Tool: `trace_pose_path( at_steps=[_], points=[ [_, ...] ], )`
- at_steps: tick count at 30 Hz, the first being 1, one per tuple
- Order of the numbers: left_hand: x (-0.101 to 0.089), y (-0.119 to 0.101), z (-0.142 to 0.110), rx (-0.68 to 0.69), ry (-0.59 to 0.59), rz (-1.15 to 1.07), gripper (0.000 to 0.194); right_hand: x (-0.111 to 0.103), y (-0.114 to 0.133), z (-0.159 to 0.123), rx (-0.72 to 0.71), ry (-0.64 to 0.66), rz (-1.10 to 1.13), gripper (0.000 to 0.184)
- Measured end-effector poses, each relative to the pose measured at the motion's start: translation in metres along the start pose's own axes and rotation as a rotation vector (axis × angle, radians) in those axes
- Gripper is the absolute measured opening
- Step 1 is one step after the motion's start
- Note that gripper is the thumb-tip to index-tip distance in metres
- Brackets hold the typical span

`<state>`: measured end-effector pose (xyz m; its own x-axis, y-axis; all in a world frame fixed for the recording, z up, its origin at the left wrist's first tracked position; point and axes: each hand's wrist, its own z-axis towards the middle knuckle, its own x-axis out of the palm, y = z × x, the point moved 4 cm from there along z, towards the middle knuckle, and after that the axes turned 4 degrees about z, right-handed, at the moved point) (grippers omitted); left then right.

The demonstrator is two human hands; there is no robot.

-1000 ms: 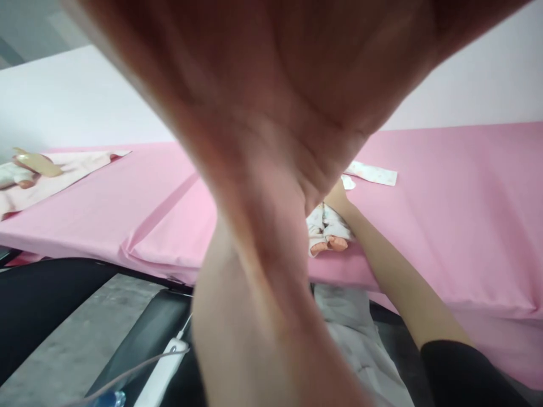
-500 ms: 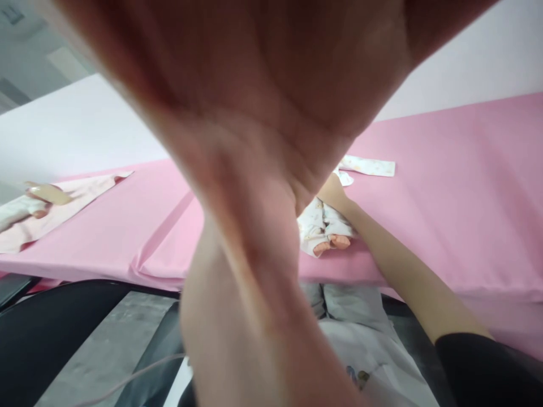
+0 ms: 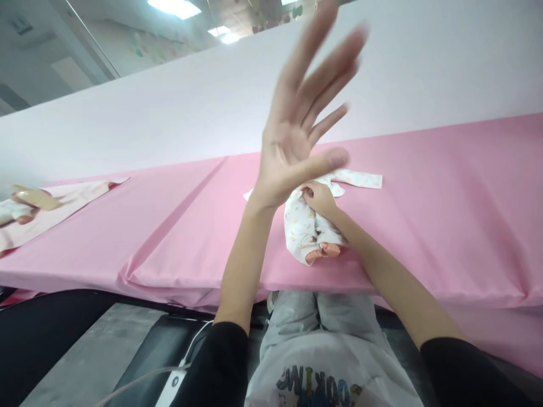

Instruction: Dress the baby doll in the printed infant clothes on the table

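Observation:
My left hand [image 3: 291,135] is raised in the air above the table, its fingers spread and slightly blurred, holding nothing. Below it, on the pink cloth, lie white baby pants [image 3: 299,226] with a small print and orange ends at the legs. My right hand [image 3: 320,198] rests at their upper end, fingers curled and pinching the fabric. Behind that hand, a white printed garment with a long sleeve [image 3: 362,179] lies stretched out to the right. My left hand and forearm hide part of it.
The table has a pink cover [image 3: 182,237], creased on the left. At far left a pale pink cloth [image 3: 80,200] carries a cream-coloured object [image 3: 36,198] and white fabric. A white panel [image 3: 169,107] stands behind. Near my left sleeve is a white device [image 3: 173,384] with a cable.
My left hand has moved away from right in front of the camera, out over the table, with fingers spread. My right hand stays at the baby pants.

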<state>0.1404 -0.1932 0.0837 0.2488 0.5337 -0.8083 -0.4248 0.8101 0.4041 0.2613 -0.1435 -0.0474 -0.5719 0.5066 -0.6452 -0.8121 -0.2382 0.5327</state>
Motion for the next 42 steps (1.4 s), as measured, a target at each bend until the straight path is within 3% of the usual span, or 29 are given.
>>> trace_pose_path(
  at_steps=[2,3,4,6,8,11,21,27,29,31,34,37,42],
  points=[
    [0.013,0.009,0.005,-0.223,-0.305,-0.286,0.051,0.001,0.000,0.001,-0.041,-0.015,0.019,0.024],
    [0.029,0.016,0.004,-0.352,-0.467,-0.469,0.030,0.001,0.000,0.001,-0.061,-0.026,0.032,0.025],
    [0.051,0.022,0.003,-0.446,-0.527,-0.589,0.023,0.002,-0.001,0.002,-0.073,-0.039,0.042,0.026],
    [0.102,0.032,-0.004,-0.623,-0.500,-0.698,0.022,0.003,-0.003,0.003,-0.086,-0.058,0.049,0.027],
    [0.141,0.038,-0.015,-0.712,-0.429,-0.686,0.023,0.004,-0.004,0.003,-0.103,-0.070,0.049,0.026],
    [0.165,0.038,-0.029,-0.701,-0.379,-0.640,0.019,0.003,-0.004,0.003,-0.118,-0.090,0.057,0.024],
    [0.170,0.028,-0.036,-0.681,-0.452,-0.698,0.014,0.001,-0.003,0.001,-0.145,-0.154,0.103,0.019],
    [0.172,0.029,-0.038,-0.679,-0.456,-0.712,0.014,-0.021,-0.004,-0.008,-0.090,-0.595,0.189,0.020],
    [0.173,0.030,-0.038,-0.698,-0.458,-0.721,0.015,-0.023,-0.008,-0.008,-0.057,-0.653,0.178,0.022],
    [0.174,0.030,-0.038,-0.710,-0.464,-0.731,0.015,-0.020,-0.016,-0.005,0.033,-0.618,0.144,0.023],
    [0.175,0.030,-0.038,-0.715,-0.473,-0.737,0.015,-0.013,-0.030,0.000,0.180,-0.458,0.102,0.017],
    [0.174,0.029,-0.038,-0.710,-0.481,-0.736,0.015,-0.009,-0.033,0.002,0.180,-0.366,0.057,0.017],
    [0.174,0.029,-0.038,-0.713,-0.488,-0.751,0.014,-0.009,-0.031,0.001,0.145,-0.346,-0.011,0.017]
  ],
)
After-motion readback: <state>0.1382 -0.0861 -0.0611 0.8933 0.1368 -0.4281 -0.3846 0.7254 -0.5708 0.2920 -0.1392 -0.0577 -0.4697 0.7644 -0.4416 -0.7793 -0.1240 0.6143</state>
